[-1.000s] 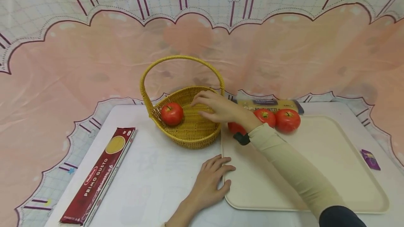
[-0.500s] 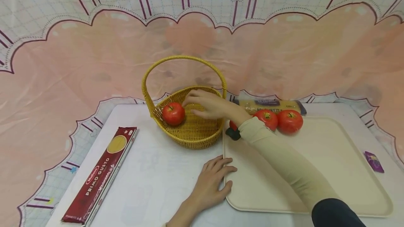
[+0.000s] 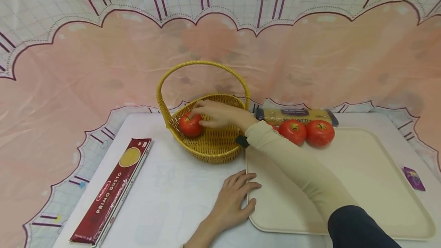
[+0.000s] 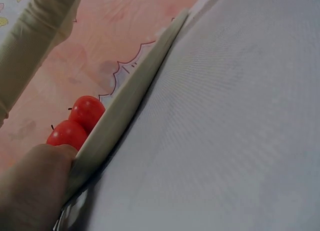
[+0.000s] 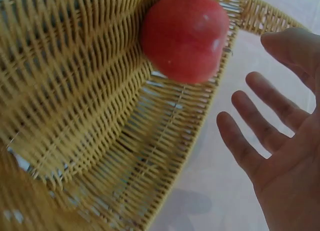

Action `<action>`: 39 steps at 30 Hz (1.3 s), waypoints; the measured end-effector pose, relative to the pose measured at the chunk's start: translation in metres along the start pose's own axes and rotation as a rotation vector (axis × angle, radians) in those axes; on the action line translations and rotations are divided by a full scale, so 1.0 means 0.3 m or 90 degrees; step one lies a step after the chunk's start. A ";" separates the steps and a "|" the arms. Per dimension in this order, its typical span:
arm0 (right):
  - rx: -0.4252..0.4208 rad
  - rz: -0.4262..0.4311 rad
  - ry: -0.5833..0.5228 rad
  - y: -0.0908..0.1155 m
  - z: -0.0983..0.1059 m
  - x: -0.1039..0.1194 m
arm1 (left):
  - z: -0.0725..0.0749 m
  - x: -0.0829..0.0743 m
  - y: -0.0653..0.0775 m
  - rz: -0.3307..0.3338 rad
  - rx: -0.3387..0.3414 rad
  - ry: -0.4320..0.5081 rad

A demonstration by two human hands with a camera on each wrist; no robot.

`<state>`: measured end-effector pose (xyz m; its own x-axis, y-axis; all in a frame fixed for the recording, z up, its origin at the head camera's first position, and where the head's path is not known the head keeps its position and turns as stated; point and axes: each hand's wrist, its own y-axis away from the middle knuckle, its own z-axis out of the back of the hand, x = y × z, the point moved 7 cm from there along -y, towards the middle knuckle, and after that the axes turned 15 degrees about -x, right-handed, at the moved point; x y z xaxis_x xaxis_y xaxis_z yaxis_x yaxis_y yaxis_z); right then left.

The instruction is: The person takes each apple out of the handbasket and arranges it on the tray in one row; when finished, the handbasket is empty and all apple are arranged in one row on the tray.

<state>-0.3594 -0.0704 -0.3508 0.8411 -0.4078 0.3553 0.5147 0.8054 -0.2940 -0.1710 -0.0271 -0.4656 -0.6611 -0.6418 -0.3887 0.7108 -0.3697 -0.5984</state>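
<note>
In the head view, a red apple (image 3: 191,124) lies at the left end of the yellow wicker basket (image 3: 213,156). My right hand (image 3: 220,115) reaches over the basket from the right, its fingers at the apple's upper right side. The right wrist view shows that hand (image 5: 285,136) with spread fingers, and a gap between it and the apple (image 5: 185,38). My left hand (image 3: 232,198) rests on the left edge of the cream tray (image 3: 344,186), fingers lying over the rim. More red apples (image 3: 320,133) sit at the tray's back left, one mostly hidden by the right arm.
A red spaghetti pack (image 3: 111,192) lies slanted on the left of the white table (image 3: 165,202). Behind the tray is another spaghetti pack (image 3: 296,116). A small purple packet (image 3: 413,178) lies near the tray's right edge. The basket's tall handle (image 3: 203,63) arches over it.
My right hand has moved left across the basket, from its middle to the apple. The left hand stays on the tray edge. The whole view has shifted slightly.
</note>
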 end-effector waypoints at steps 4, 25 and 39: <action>0.023 -0.011 -0.005 -0.034 -0.031 -0.006 | 0.002 0.001 0.000 -0.004 0.000 0.000; 0.132 -0.059 0.041 -0.120 -0.145 -0.041 | 0.000 0.003 0.003 -0.006 0.003 -0.005; 0.138 -0.165 -0.021 -0.111 -0.185 -0.069 | -0.004 0.009 -0.001 0.004 0.003 0.000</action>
<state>-0.3847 -0.1127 -0.3975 0.6791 -0.6000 0.4230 0.6604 0.7509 0.0049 -0.1731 -0.0279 -0.4673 -0.6565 -0.6437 -0.3931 0.7161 -0.3682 -0.5930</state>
